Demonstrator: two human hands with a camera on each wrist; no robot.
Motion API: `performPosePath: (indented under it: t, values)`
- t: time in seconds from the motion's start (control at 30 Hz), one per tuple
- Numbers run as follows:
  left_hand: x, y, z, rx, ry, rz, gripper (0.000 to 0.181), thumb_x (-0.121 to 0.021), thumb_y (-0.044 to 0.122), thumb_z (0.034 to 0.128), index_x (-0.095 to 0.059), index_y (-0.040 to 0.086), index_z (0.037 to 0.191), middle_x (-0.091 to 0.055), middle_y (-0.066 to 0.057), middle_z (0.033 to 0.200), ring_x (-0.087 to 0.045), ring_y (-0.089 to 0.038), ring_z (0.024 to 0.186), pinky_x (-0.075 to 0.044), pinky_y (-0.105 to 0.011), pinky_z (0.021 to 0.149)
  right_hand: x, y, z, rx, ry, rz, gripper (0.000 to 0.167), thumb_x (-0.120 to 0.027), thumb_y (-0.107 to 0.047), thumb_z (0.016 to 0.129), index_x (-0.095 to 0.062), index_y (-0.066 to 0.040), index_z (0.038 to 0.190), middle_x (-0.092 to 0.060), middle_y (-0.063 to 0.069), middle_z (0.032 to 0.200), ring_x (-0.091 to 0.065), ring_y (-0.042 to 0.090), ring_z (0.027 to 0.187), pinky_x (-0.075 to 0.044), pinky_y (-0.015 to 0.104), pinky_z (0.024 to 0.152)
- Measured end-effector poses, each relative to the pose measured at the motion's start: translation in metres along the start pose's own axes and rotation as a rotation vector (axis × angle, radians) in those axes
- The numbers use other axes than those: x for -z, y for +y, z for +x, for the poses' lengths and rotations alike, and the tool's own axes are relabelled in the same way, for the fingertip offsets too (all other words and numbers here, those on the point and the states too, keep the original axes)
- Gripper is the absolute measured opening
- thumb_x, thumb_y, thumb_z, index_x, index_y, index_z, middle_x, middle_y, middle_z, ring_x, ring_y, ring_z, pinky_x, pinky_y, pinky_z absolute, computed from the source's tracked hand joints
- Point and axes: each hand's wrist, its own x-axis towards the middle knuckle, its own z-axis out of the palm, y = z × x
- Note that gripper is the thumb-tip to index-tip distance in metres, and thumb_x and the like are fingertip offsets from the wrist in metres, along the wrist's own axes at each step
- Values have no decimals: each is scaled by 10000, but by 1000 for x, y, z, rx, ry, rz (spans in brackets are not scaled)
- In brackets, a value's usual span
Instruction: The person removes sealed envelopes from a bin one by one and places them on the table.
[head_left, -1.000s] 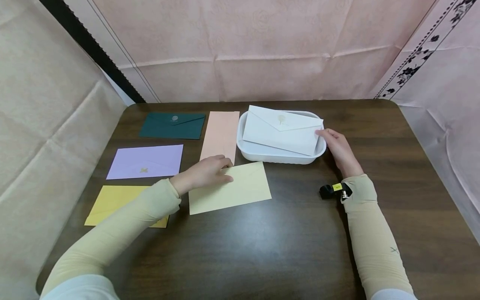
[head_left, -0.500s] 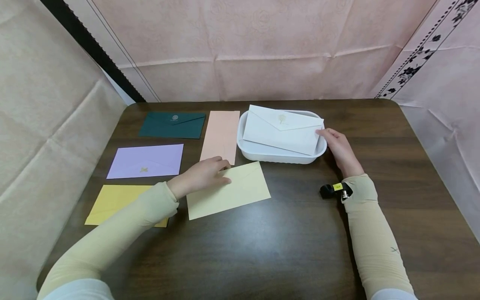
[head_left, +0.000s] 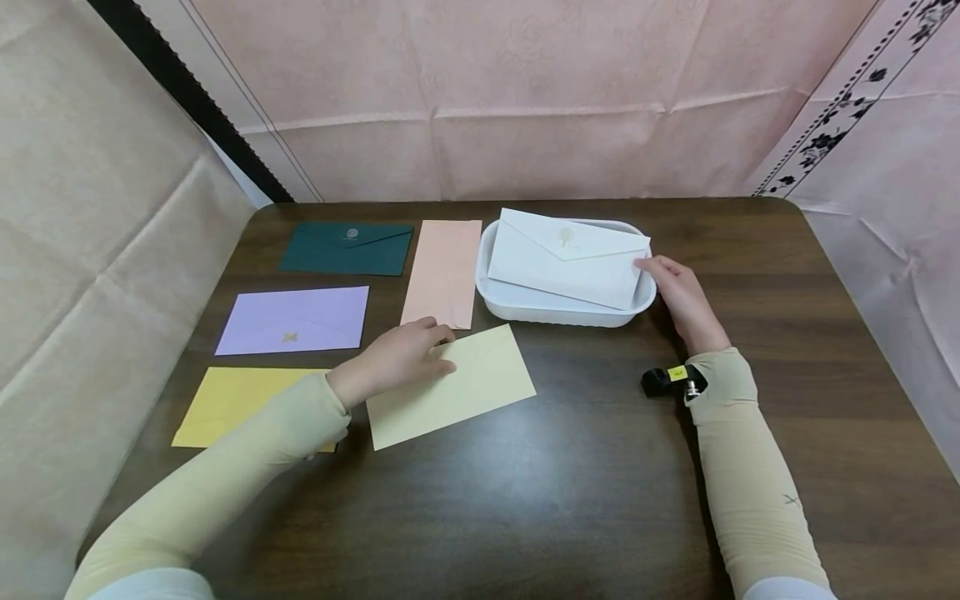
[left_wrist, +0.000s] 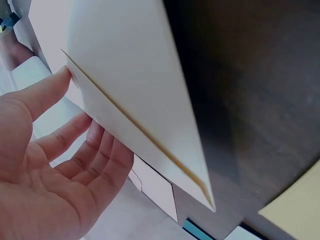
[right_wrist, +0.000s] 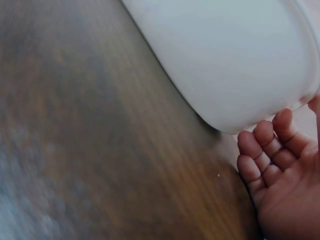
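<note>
My left hand (head_left: 401,357) pinches a cream envelope (head_left: 480,375) by its upper edge, slightly above or on the table; which, I cannot tell. In the left wrist view the thumb lies on the flap side of the envelope (left_wrist: 135,75) and the other fingers go behind it. At the back right, my right hand (head_left: 684,302) grips the right rim of a white plastic basin (head_left: 555,317), thumb over the rim and fingers curled against the outer wall (right_wrist: 235,65). A white envelope (head_left: 562,271) with a gold tree mark lies tilted in the basin, close to that thumb.
A pink envelope (head_left: 444,271) lies left of the basin. Dark green (head_left: 345,250), lilac (head_left: 292,321) and yellow (head_left: 240,404) envelopes form a column on the left. My left forearm crosses over the yellow one. Cloth hangs behind the brown table (head_left: 510,517).
My left hand has drawn the cream envelope a little left and towards me, and it has turned slightly anticlockwise. The right hand and the basin stay put.
</note>
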Motion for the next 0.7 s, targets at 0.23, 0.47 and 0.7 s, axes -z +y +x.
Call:
performPosePath:
  t: [0.23,0.47,0.7]
  values:
    - [-1,1,-2,-5,16,8,399,-749,309,924,-656,86,1243,-617,-61,1008,-560,-201,801,-495,-348,732,0,0,0,-5,-2,8,417,-565,-486,998,-642,-88,1097,-478,35,1239,-334,227,1244,-192,449,1118]
    - [-2,2,-2,2,18,42,375,-755,277,923,-656,83,1227,-613,-59,991,-559,-202,795,-499,-340,717,0,3,2,9,3,12,386,-574,-494,992,-660,-122,1042,-485,31,1206,-348,210,1216,-206,433,1097]
    - [-1,4,-1,-2,16,63,325,-755,254,922,-661,81,1180,-604,-54,958,-552,-201,781,-495,-334,691,0,2,1,9,1,16,382,-569,-480,997,-648,-111,1055,-498,29,1185,-353,210,1203,-199,441,1102]
